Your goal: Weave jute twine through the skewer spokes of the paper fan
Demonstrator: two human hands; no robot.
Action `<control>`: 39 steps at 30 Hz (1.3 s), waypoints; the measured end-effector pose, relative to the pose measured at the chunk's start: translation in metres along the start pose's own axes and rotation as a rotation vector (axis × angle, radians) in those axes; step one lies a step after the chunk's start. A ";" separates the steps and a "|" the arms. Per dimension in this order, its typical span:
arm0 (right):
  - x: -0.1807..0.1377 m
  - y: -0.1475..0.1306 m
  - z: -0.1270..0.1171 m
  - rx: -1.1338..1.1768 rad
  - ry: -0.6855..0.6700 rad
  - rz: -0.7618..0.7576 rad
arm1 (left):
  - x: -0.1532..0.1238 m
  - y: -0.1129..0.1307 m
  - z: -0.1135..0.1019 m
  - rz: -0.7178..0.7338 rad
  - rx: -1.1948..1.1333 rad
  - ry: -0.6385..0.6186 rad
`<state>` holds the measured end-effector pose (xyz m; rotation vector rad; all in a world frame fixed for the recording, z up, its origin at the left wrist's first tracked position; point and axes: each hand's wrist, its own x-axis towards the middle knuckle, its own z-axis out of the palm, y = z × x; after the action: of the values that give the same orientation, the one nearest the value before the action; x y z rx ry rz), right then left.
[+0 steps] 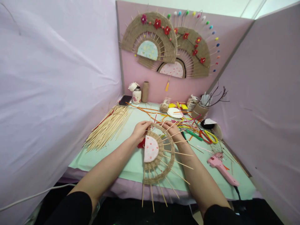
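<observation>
my left hand [140, 129] and right hand [172, 128] both pinching the far rim of the half-woven twine fan [157, 153], fingers closed on it, fan over the green mat [93, 157], bamboo skewers [109, 126] left, pink glue gun [221, 167] right

Skewers [107, 128] left — glue gun [221, 168] right of fan [158, 153].

Both arms are out in front and angling inward: the left forearm [110, 170] and the right forearm [199, 175] are bare, each coming out of a black sleeve at the bottom edge. Up top, the left hand [140, 129] sits knuckles up, fingers curled and pinched closed at the tips. Just beside it, the right hand [172, 127] mirrors that, fingers bunched tight, wrist slightly bent. The fingertips nearly meet.
</observation>
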<state>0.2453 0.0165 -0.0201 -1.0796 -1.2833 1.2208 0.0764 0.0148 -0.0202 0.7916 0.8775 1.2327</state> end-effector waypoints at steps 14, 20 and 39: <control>0.007 0.012 -0.006 0.000 0.010 -0.028 | -0.005 0.006 0.007 -0.060 -0.073 -0.128; 0.009 0.008 -0.016 0.112 0.083 0.011 | -0.008 0.007 0.005 -0.140 -0.184 -0.219; 0.005 -0.016 -0.038 0.439 0.029 -0.095 | -0.005 0.001 0.003 -0.199 -0.166 -0.266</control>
<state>0.2837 0.0235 -0.0049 -0.7073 -0.9698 1.3293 0.0779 0.0098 -0.0168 0.6976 0.6133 0.9842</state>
